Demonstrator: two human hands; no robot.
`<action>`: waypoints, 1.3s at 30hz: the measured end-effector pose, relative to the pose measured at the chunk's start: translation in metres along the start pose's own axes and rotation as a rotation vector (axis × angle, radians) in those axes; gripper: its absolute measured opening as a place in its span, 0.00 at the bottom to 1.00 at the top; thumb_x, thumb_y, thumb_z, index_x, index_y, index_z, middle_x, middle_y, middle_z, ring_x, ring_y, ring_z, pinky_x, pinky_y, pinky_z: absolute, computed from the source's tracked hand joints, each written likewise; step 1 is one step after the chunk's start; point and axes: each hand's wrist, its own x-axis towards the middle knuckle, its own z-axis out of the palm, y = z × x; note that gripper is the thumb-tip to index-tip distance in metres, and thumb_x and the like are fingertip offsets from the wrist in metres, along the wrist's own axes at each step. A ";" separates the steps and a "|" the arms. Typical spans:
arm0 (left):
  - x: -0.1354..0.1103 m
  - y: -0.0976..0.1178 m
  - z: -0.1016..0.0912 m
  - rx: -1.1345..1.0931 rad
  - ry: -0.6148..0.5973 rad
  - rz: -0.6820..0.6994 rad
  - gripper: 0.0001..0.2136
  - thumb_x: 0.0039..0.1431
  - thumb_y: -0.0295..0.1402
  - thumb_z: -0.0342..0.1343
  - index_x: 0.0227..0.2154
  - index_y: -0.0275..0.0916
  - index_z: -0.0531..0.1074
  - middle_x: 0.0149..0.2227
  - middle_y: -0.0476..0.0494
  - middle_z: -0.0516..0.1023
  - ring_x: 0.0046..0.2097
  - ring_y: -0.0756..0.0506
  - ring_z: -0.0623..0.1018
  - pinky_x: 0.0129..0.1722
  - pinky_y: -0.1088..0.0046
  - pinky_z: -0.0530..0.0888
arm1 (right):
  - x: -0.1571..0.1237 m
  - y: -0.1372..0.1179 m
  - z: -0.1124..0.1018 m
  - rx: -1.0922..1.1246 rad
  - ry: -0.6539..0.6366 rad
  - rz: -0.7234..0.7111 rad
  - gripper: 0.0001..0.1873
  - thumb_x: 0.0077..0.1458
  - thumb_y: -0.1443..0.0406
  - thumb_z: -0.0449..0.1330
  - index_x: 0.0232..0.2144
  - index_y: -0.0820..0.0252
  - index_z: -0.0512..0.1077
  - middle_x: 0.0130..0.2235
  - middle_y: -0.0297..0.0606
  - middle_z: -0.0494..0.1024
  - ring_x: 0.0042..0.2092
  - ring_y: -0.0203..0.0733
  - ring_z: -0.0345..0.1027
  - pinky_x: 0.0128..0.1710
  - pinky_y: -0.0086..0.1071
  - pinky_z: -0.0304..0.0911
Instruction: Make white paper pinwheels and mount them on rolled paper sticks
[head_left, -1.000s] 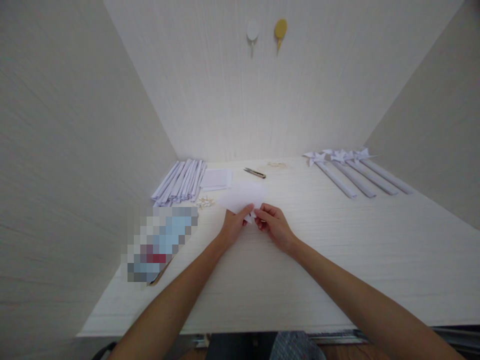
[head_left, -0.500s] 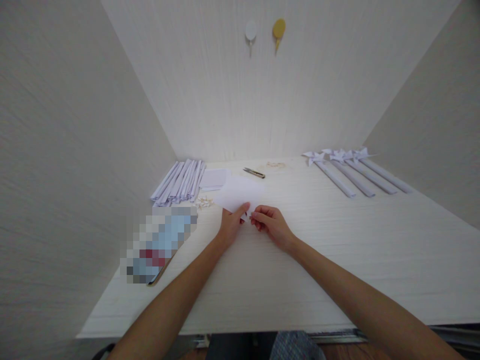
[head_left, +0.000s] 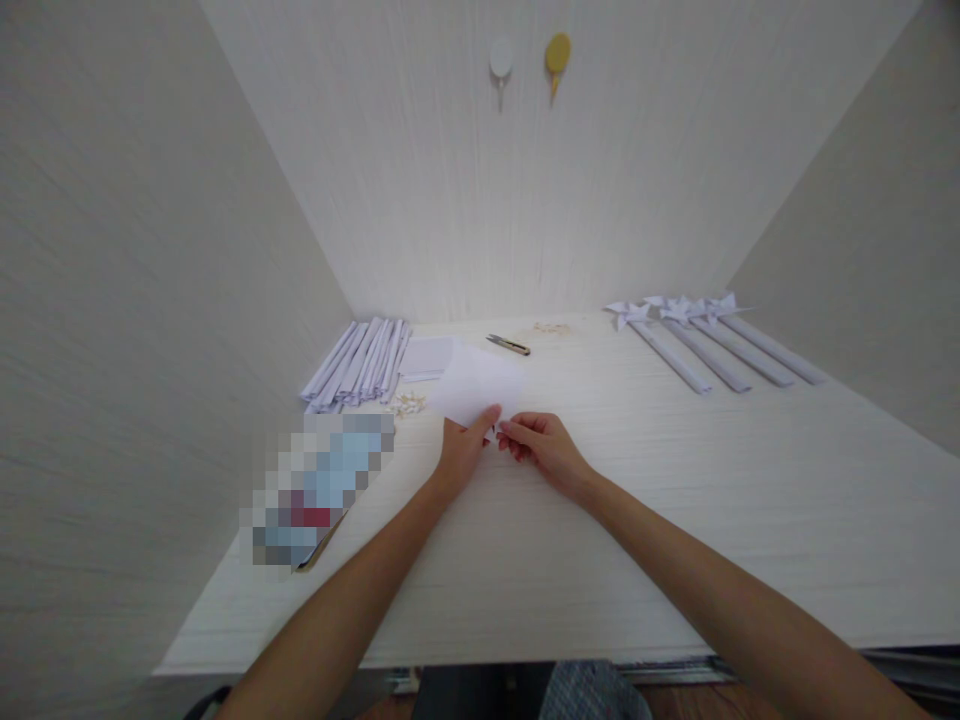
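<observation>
A white sheet of paper [head_left: 480, 382] is held just above the table, tilted, in the middle of the view. My left hand [head_left: 463, 448] grips its near edge, thumb on top and fingers underneath. Close beside it, my right hand [head_left: 541, 445] pinches at the paper's near right corner, thumb against forefinger; the exact bit between the fingertips is too small to make out. Behind the paper lies a pair of thread snips [head_left: 508, 345]. To the left are a stack of square paper sheets [head_left: 427, 358] and a small heap of whitish bits [head_left: 409, 403].
Many rolled paper sticks [head_left: 360, 360] are piled at the back left. At the back right, several paper pinwheels [head_left: 675, 345] lie on their sticks. A phone-like device [head_left: 322, 500], blurred out, rests at the left. Two hooks [head_left: 557, 55] are on the back wall.
The paper has turned slightly in my left hand. My right fingertips have come a little closer to the left hand at the paper's corner.
</observation>
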 end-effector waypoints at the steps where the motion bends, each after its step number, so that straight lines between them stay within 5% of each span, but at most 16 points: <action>1: 0.000 -0.001 0.000 -0.010 0.006 -0.006 0.09 0.38 0.36 0.58 0.21 0.36 0.67 0.16 0.53 0.68 0.18 0.54 0.66 0.15 0.80 0.60 | 0.000 0.001 0.000 -0.013 -0.004 -0.005 0.09 0.38 0.63 0.61 0.15 0.63 0.68 0.17 0.30 0.70 0.18 0.26 0.55 0.19 0.26 0.47; 14: 0.003 0.000 0.002 -0.076 0.078 -0.048 0.11 0.35 0.34 0.60 0.24 0.35 0.69 0.18 0.52 0.69 0.18 0.53 0.66 0.14 0.80 0.59 | -0.002 0.001 -0.001 -0.102 -0.042 -0.102 0.07 0.37 0.66 0.61 0.18 0.62 0.65 0.16 0.25 0.63 0.19 0.27 0.52 0.20 0.26 0.47; 28: 0.001 0.007 0.004 -0.080 0.044 -0.058 0.09 0.35 0.34 0.60 0.20 0.35 0.68 0.17 0.53 0.68 0.19 0.53 0.66 0.16 0.79 0.60 | -0.003 -0.001 -0.001 -0.147 -0.051 -0.071 0.10 0.38 0.61 0.60 0.17 0.62 0.66 0.16 0.27 0.62 0.19 0.28 0.52 0.20 0.27 0.47; 39: 0.001 0.002 0.002 -0.120 -0.032 -0.091 0.12 0.34 0.33 0.61 0.26 0.36 0.71 0.23 0.49 0.74 0.25 0.50 0.71 0.22 0.76 0.66 | -0.004 0.001 0.003 -0.285 0.033 -0.138 0.15 0.35 0.56 0.62 0.15 0.61 0.63 0.17 0.28 0.63 0.21 0.29 0.51 0.21 0.27 0.47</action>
